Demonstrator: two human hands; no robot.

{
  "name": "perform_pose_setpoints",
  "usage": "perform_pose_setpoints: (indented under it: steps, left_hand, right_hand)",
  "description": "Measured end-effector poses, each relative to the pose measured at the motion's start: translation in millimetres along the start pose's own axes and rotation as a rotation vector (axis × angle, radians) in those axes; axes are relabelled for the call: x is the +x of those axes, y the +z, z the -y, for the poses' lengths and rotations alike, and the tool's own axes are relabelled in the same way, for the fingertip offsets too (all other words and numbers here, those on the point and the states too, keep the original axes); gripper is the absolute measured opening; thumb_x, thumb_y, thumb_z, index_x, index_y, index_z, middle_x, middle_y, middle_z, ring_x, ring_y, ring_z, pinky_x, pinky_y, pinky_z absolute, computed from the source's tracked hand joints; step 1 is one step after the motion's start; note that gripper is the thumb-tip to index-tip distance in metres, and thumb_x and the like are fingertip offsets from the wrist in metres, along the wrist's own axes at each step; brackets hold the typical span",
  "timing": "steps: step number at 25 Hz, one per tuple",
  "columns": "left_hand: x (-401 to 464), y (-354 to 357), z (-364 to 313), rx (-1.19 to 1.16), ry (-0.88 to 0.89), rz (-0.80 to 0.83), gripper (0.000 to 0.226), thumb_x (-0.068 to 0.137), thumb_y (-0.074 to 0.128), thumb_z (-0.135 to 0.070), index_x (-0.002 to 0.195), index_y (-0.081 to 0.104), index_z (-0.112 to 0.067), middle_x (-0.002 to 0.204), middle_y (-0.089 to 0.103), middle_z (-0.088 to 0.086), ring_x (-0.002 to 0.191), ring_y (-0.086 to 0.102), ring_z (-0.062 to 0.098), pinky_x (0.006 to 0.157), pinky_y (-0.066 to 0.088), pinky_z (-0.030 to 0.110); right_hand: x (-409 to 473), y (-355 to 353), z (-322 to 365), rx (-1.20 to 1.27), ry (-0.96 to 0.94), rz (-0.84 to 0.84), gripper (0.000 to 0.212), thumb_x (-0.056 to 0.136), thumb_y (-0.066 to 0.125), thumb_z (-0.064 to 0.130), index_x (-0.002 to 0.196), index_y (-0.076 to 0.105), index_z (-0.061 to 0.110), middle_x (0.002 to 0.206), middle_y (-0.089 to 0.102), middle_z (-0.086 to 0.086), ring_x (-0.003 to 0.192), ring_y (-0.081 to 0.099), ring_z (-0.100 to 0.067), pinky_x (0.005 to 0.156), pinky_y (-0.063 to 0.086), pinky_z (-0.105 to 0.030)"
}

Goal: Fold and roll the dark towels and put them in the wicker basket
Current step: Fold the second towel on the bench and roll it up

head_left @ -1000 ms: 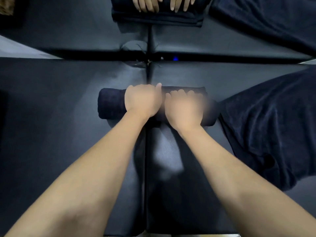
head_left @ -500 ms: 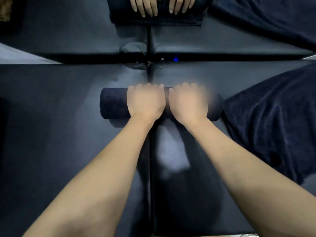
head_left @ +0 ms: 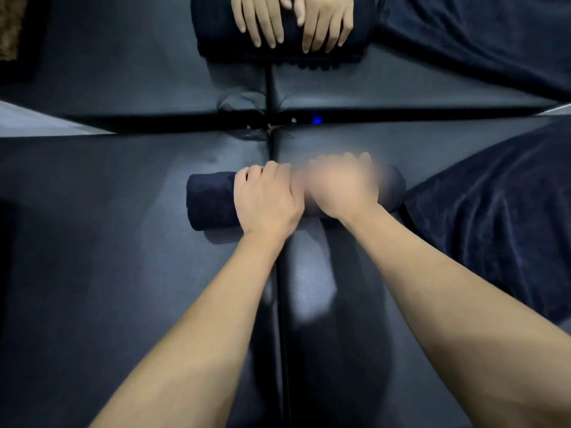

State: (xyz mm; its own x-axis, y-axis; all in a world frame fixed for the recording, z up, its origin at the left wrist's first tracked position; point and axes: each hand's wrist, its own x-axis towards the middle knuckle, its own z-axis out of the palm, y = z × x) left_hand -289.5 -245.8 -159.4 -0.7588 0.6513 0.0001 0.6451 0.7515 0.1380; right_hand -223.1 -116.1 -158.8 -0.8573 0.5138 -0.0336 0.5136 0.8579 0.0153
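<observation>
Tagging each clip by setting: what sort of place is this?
Probably a towel-folding workstation, perhaps in a spa or laundry; I can't be sure. Dark padded tables are pushed together, a rolled dark towel lies under both hands, unfolded towels are heaped alongside, and a second person's hands work opposite.

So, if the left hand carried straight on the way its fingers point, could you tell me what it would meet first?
The left hand points away across the rolled towel. Beyond lies bare dark mat, then the gap between the mats; the second towel, under another person's hands, probably comes next.
</observation>
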Motion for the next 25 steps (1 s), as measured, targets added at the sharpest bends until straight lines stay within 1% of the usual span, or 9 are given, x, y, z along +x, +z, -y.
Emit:
perform_pose_setpoints:
  steps: [2,4,6,7,11,14,20,23,25]
  left_hand:
    - [24.8,-7.8,-1.6,0.048,0.028,0.088,0.051,0.103,0.027,-0.044,0.091,0.071,-0.023,0.093,0.072,0.002,0.086,0.063,0.03,0.084,0.038,0.043]
    - [49.9,-12.1,-0.6,0.067,0.044,0.205,0.054,0.104,0.024,-0.043,0.096,0.073,-0.021,0.099,0.074,0.006,0.095,0.065,0.031,0.084,0.037,0.042]
    - [66.8,-12.9,1.7,0.055,0.015,0.291,0.055,0.104,0.024,-0.044,0.103,0.074,-0.018,0.107,0.073,0.01,0.103,0.065,0.033,0.085,0.039,0.041]
    - [70.2,-13.7,1.1,0.053,0.0,0.316,0.056,0.104,0.025,-0.044,0.106,0.073,-0.017,0.109,0.073,0.011,0.106,0.065,0.033,0.086,0.04,0.041]
    - [68.4,-14.2,-3.1,0.036,-0.034,0.333,0.059,0.105,0.022,-0.045,0.112,0.071,-0.013,0.117,0.07,0.014,0.11,0.063,0.034,0.091,0.041,0.041]
    - [61.0,-18.2,-4.7,-0.011,-0.081,0.378,0.058,0.106,0.022,-0.044,0.117,0.068,-0.01,0.122,0.068,0.015,0.114,0.061,0.036,0.09,0.042,0.041]
    - [27.0,-18.6,-6.0,-0.103,-0.166,0.46,0.06,0.106,0.022,-0.046,0.12,0.066,-0.008,0.124,0.067,0.017,0.117,0.059,0.038,0.094,0.042,0.042]
    - [7.2,-14.9,-3.1,-0.156,-0.253,0.515,0.063,0.105,0.021,-0.05,0.121,0.065,-0.007,0.125,0.066,0.017,0.118,0.057,0.039,0.094,0.042,0.042]
    - [-9.7,-10.7,-3.1,-0.21,-0.304,0.536,0.068,0.104,0.017,-0.055,0.119,0.067,-0.01,0.124,0.066,0.015,0.115,0.058,0.039,0.093,0.042,0.043]
  right_hand:
    - [-1.8,1.2,4.7,-0.003,0.093,-0.065,0.052,0.102,0.027,0.039,0.083,0.069,0.014,0.083,0.071,-0.009,0.077,0.057,-0.035,0.075,0.033,-0.043]
    - [-14.8,5.6,9.5,-0.012,0.153,-0.185,0.049,0.102,0.033,0.04,0.097,0.072,0.011,0.091,0.07,-0.011,0.083,0.059,-0.038,0.081,0.039,-0.046]
    - [-31.3,15.9,14.5,-0.02,0.14,-0.23,0.047,0.104,0.034,0.041,0.119,0.068,0.011,0.108,0.069,-0.01,0.1,0.06,-0.04,0.097,0.039,-0.052]
    - [-31.7,19.0,14.0,-0.018,0.127,-0.264,0.046,0.104,0.035,0.04,0.121,0.067,0.012,0.11,0.069,-0.009,0.102,0.06,-0.04,0.099,0.038,-0.052]
    - [-3.9,18.4,-0.4,-0.024,0.039,-0.377,0.041,0.103,0.038,0.036,0.091,0.07,0.015,0.084,0.068,-0.005,0.076,0.055,-0.034,0.08,0.036,-0.045]
    - [-5.2,22.4,-8.2,0.011,-0.013,-0.417,0.038,0.103,0.039,0.035,0.093,0.072,0.018,0.085,0.07,-0.002,0.077,0.055,-0.032,0.079,0.034,-0.043]
    - [-30.5,22.7,-13.2,0.197,-0.033,-0.384,0.039,0.104,0.038,0.036,0.11,0.075,0.024,0.111,0.072,0.002,0.113,0.061,-0.027,0.104,0.033,-0.045]
    - [-49.7,22.1,-2.8,0.326,0.18,-0.287,0.044,0.102,0.039,0.041,0.132,0.066,0.023,0.148,0.053,-0.006,0.144,0.038,-0.028,0.12,0.014,-0.048]
    - [-63.2,19.6,6.6,0.475,0.359,-0.204,0.06,0.1,0.041,0.053,0.152,0.043,0.022,0.166,0.025,-0.006,0.155,0.015,-0.028,0.123,0.009,-0.051]
